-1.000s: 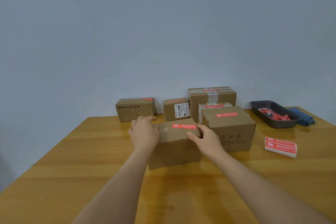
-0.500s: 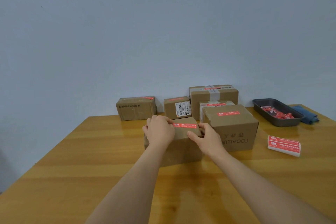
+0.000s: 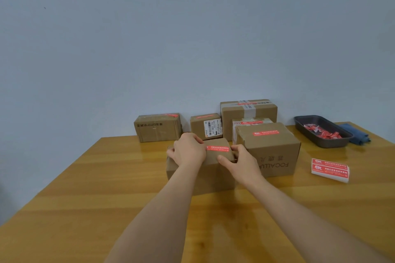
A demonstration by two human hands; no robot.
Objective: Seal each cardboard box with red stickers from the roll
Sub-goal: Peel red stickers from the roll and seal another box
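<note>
I see both hands gripping near box (image 3: 211, 172): left hand (image 3: 188, 151) curled over top, right hand (image 3: 240, 161) pinching right end beside red sticker (image 3: 218, 148)

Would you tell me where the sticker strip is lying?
In the head view, the sticker strip lies on the table's right side, right of the FOCALLURE box.

Brown cardboard box (image 3: 205, 175), red sticker (image 3: 217, 148), dark grey tray (image 3: 299, 123), blue cloth (image 3: 355, 135), honey-yellow table (image 3: 85, 198)
</note>
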